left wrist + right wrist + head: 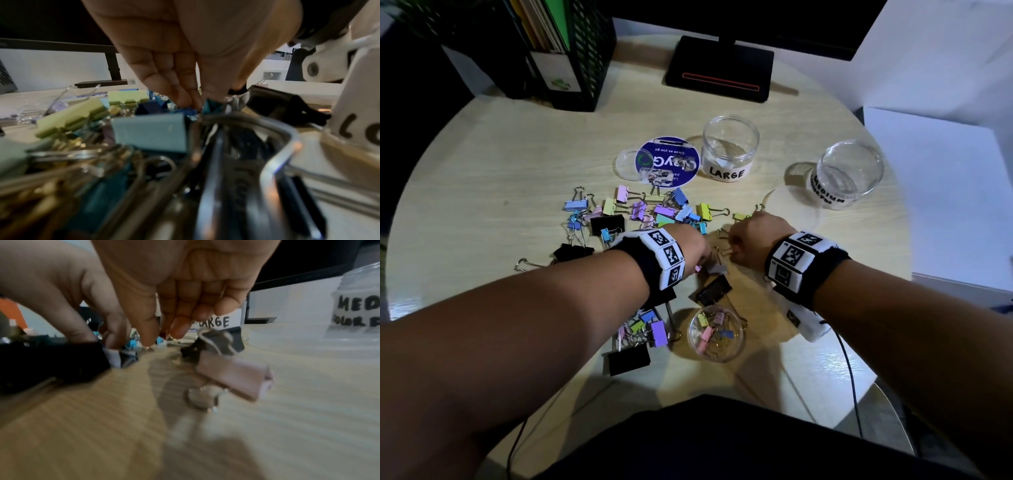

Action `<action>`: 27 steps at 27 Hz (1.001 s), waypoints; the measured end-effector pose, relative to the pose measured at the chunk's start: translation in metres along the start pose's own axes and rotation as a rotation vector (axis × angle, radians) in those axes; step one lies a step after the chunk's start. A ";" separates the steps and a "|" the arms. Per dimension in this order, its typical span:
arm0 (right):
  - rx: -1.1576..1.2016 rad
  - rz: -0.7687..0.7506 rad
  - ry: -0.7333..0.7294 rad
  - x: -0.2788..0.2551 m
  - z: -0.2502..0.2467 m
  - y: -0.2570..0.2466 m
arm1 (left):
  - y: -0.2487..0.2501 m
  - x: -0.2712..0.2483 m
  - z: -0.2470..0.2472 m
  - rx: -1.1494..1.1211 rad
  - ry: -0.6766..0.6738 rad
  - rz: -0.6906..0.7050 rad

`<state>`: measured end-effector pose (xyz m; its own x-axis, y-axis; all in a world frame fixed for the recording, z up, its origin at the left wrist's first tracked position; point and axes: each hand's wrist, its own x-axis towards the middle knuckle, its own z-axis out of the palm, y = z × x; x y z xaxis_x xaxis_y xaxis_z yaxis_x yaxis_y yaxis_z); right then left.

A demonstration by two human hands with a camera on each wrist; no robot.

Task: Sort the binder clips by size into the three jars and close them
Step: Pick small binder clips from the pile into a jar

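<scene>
Many pastel and black binder clips [654,210] lie scattered on the round wooden table [482,171]. My left hand [697,251] reaches down among them. Its fingertips [185,99] and thumb pinch a small blue clip [190,112]. My right hand [739,240] hovers close beside it, fingers curled. Its thumb tip touches a pale lavender clip [114,357], but whether it grips anything is unclear. The LARGE jar [729,150] and MEDIUM jar [849,174] stand open at the back. A third open jar [717,334] near me holds several small clips.
A clear lid [625,164] and a round blue card [667,164] lie left of the LARGE jar. A monitor base [719,70] and a black file rack [558,51] stand at the back. A pink clip [234,379] and a large black clip [714,289] lie near my hands.
</scene>
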<state>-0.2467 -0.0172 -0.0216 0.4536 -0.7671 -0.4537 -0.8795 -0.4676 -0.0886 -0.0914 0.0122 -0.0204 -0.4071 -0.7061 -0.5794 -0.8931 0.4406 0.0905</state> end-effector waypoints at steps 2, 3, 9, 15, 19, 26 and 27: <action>0.060 0.006 0.053 -0.010 -0.006 -0.001 | 0.001 -0.001 0.001 0.026 -0.003 -0.022; 0.092 0.001 0.075 -0.017 -0.008 -0.003 | 0.003 -0.002 0.000 0.047 -0.012 -0.038; 0.117 -0.169 -0.014 -0.068 -0.008 -0.029 | 0.010 -0.015 -0.007 0.030 0.044 -0.060; 0.232 -0.194 0.018 -0.092 0.000 -0.032 | 0.019 -0.066 -0.008 -0.396 0.391 -0.069; 0.185 -0.040 -0.071 -0.086 0.012 -0.024 | 0.043 -0.092 0.013 -0.459 0.346 0.019; 0.276 0.019 -0.052 -0.080 0.032 -0.036 | 0.048 -0.087 0.047 -0.238 0.279 0.027; 0.289 0.025 -0.049 -0.080 0.033 -0.039 | 0.044 -0.088 0.050 -0.268 0.281 0.027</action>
<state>-0.2533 0.0770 -0.0114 0.4301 -0.7514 -0.5004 -0.8980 -0.2989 -0.3230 -0.0856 0.1217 -0.0055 -0.4343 -0.8370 -0.3328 -0.8846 0.3267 0.3328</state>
